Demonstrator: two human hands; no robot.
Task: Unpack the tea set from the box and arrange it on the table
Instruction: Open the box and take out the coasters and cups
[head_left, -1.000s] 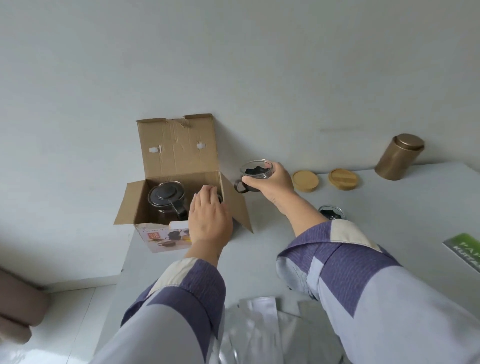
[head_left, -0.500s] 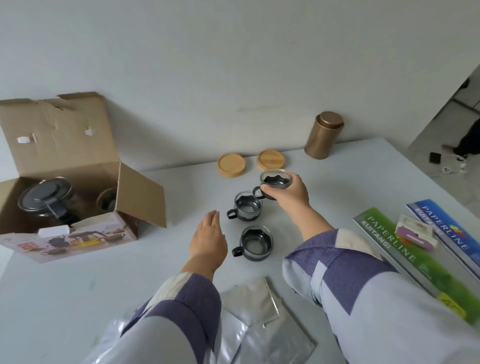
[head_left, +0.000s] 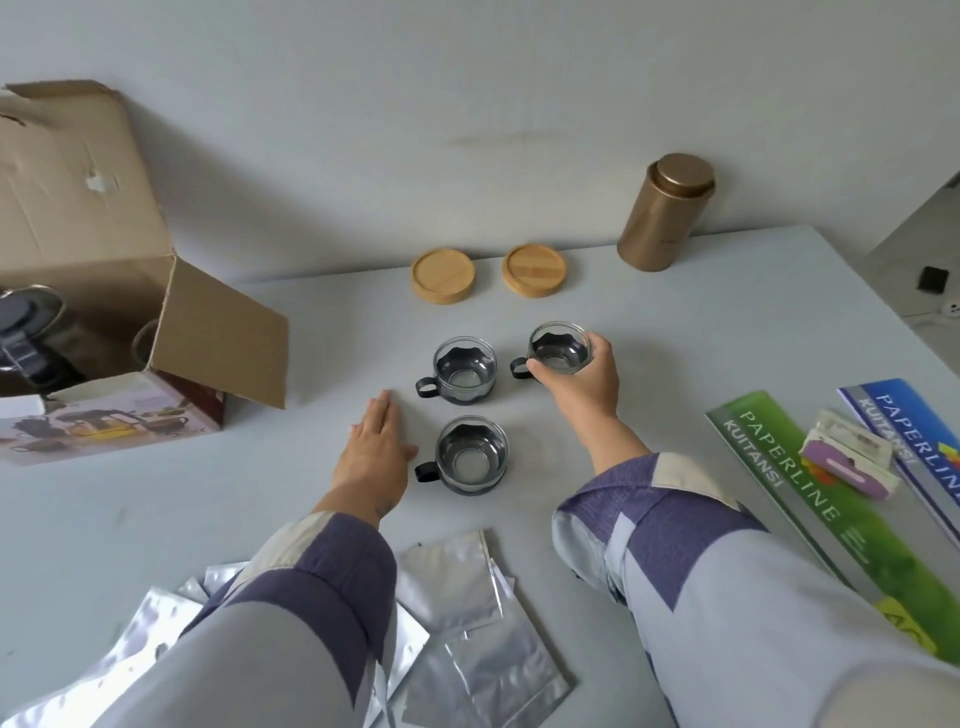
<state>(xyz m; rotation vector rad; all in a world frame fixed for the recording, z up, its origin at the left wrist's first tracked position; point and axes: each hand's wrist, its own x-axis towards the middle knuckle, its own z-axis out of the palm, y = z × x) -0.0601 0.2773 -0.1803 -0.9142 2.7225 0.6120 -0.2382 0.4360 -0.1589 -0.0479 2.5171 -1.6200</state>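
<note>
My right hand (head_left: 582, 384) grips a glass cup with a black holder (head_left: 558, 349) at the table's middle, low over or on the surface. Two more glass cups stand beside it: one to its left (head_left: 464, 370), one nearer me (head_left: 470, 456). My left hand (head_left: 375, 451) lies flat with straight fingers on the table, just left of the near cup. The open cardboard box (head_left: 156, 322) stands at the left edge; a black-lidded teapot (head_left: 26, 332) and another cup rim (head_left: 145, 343) show inside it.
Two round wooden coasters (head_left: 443, 276) (head_left: 534, 270) lie by the wall, with a gold tin canister (head_left: 665, 213) to their right. Green and blue receipt books (head_left: 810, 493) lie at the right. Several silver foil pouches (head_left: 467, 623) lie at the near edge.
My right hand carried the cup from the box to the right and lowered it beside the other two cups. My left hand left the box and came down flat on the table.
</note>
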